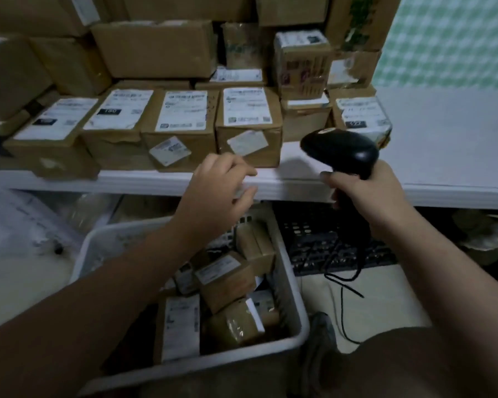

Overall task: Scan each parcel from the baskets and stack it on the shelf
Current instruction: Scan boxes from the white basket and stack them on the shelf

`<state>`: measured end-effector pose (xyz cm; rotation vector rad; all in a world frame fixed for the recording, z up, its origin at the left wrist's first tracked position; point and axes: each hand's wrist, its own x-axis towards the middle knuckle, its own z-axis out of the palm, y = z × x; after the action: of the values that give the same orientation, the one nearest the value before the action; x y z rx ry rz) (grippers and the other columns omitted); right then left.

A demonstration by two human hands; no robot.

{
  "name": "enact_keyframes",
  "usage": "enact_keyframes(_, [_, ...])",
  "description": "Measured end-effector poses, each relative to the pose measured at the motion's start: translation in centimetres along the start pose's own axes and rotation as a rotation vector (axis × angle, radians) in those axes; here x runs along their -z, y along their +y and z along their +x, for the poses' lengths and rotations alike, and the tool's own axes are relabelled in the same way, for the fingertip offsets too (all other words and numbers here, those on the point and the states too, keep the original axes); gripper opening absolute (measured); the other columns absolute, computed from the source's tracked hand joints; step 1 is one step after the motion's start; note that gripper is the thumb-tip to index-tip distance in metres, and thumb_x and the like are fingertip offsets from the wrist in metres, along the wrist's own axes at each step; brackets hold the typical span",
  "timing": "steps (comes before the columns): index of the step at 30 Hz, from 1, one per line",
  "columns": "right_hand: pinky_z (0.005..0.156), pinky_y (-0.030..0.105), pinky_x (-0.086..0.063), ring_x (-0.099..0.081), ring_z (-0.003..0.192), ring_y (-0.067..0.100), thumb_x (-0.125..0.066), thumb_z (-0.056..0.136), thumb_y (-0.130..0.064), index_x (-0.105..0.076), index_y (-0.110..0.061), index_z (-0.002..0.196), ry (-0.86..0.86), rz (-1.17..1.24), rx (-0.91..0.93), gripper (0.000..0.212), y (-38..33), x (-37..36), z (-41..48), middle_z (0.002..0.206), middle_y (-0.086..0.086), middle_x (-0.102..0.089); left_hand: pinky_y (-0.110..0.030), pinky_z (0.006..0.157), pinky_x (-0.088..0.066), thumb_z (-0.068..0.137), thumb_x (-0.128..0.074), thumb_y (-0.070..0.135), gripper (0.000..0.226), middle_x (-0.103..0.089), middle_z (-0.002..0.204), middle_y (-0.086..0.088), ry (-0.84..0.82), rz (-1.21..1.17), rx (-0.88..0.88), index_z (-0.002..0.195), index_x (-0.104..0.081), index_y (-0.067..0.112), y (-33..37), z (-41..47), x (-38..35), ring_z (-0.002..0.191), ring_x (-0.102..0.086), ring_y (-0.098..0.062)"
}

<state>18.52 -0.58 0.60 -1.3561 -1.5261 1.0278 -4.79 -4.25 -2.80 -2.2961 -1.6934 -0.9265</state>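
Observation:
My right hand (365, 193) grips the handle of a black barcode scanner (341, 152), its head aimed left over the white shelf (299, 185). My left hand (219, 185) hovers empty at the shelf's front edge, fingers loosely apart, just below a labelled cardboard parcel (249, 124). That parcel ends a front row of several labelled boxes on the shelf. Below, a white basket (289, 285) holds several small brown parcels (226, 278) with white labels.
Larger cartons (156, 47) are stacked behind the front row. The shelf's right part (443, 139) is bare white. A black basket (328, 239) stands under the shelf to the right, with the scanner's cable (342, 297) trailing over the floor. White plastic bags (20, 222) lie at the left.

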Motion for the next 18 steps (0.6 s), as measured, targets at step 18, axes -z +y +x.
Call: enact_keyframes(18, [0.086, 0.033, -0.053, -0.065, 0.097, 0.024, -0.072, 0.084, -0.015, -0.067, -0.012, 0.111, -0.491, -0.124, -0.651, 0.028, 11.4, -12.7, -3.7, 0.103, 0.009, -0.07, -0.028, 0.068, -0.04, 0.097, -0.054, 0.03, 0.03, -0.063, 0.087, -0.011, -0.637, -0.512, 1.043, 0.107, -0.063, 0.003, -7.9, -17.1, -10.4, 0.098, -0.06, -0.037])
